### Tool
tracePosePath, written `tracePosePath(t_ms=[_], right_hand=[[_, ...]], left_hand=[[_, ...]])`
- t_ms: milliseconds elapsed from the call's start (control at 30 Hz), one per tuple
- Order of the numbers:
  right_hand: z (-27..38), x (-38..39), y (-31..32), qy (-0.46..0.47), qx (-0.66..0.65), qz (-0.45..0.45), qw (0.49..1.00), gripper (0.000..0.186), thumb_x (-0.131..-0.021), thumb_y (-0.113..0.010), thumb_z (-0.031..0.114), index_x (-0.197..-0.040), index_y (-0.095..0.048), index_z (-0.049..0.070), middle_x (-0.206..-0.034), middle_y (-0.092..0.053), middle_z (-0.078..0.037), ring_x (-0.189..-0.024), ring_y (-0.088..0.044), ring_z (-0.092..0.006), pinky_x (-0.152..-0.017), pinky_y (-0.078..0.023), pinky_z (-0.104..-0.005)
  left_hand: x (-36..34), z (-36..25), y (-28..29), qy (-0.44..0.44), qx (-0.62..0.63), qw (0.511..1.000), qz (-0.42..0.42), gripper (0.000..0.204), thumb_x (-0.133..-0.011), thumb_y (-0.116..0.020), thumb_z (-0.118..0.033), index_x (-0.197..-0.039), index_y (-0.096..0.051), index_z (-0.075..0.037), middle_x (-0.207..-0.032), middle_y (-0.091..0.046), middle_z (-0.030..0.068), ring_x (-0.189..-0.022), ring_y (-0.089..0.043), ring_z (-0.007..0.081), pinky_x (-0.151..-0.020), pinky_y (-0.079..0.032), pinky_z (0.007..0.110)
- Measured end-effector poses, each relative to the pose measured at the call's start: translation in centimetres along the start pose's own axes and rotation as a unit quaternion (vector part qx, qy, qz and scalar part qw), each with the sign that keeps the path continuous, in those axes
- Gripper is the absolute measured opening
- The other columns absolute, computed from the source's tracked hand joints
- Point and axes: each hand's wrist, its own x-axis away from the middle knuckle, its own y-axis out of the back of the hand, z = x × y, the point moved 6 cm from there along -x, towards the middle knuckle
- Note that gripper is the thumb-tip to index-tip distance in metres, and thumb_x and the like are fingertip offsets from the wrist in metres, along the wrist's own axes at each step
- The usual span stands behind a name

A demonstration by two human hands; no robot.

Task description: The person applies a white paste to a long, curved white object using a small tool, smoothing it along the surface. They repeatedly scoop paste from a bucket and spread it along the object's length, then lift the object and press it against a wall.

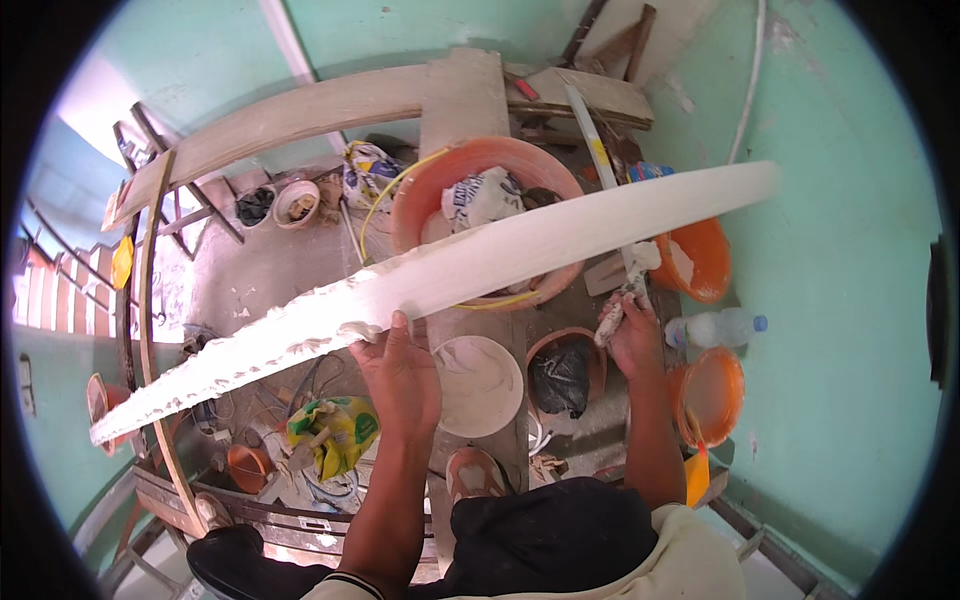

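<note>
A long white strip (540, 240) stretches diagonally across the view, with thick, lumpy white paste along its left part. My left hand (398, 370) is closed on the strip's lower edge, fingers under it. My right hand (632, 335) grips a paste-smeared tool (610, 320) just below the strip, with a blob of paste above the fingers. Beneath the strip sit a large pink tub (430, 180) holding a sack (480, 195), a round container of white paste (478, 385) and a bucket lined with a black bag (563, 370).
Wooden planks (280, 115) span the back. Orange buckets (697, 255) and plastic bottles (717, 328) line the green wall on the right. A yellow-green sack (340, 440) and tangled cords lie lower left. A railing (70, 260) is at far left. My sandalled foot (475, 470) stands on a board.
</note>
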Motion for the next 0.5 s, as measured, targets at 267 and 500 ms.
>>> tracePosePath(t_ms=[267, 500], right_hand=[[5.1, -5.1, -10.7, 0.099, 0.161, 0.090, 0.978, 0.032, -0.102, -0.061, 0.014, -0.130, -0.055, 0.001, -0.111, -0.062, -0.009, -0.101, -0.059, -0.0187, -0.094, -0.050, -0.0354], [1.3, -5.8, -24.4, 0.080, 0.077, 0.373, 0.921, 0.058, -0.099, -0.066, 0.030, -0.146, -0.048, -0.001, -0.135, -0.060, -0.011, -0.118, -0.059, -0.0170, -0.103, -0.049, -0.0369]], left_hand=[[1.8, -3.3, -3.0, 0.002, -0.034, 0.999, -0.033, 0.056, -0.101, -0.061, -0.003, -0.145, -0.029, -0.015, -0.138, -0.053, 0.0097, -0.127, -0.057, 0.0242, -0.103, -0.055, 0.046], [3.2, -5.4, -5.5, -0.014, 0.000, 1.000, -0.015, 0.057, -0.101, -0.061, -0.004, -0.146, -0.029, -0.016, -0.137, -0.054, 0.0097, -0.125, -0.058, 0.0241, -0.102, -0.055, 0.046]])
